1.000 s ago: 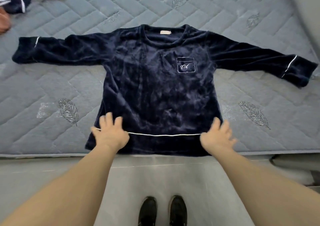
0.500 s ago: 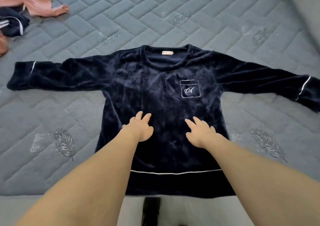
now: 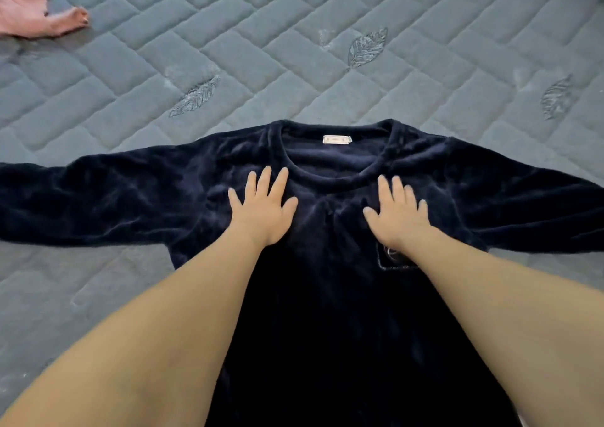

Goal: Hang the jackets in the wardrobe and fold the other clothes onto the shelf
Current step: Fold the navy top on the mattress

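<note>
Pressing flat, fingers spread, left hand (image 3: 261,209) and right hand (image 3: 397,212) on navy velvet top (image 3: 327,296) mid-mattress (image 3: 327,50); uneven pushing could bunch fabric, skewing fold.

neck label (image 3: 337,140) unreadable, pocket monogram (image 3: 390,252) hidden

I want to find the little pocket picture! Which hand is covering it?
The right hand. Its wrist lies over the stitched pocket on the dark blue top. The left hand rests flat on plain fabric on the other side of the collar.
</note>
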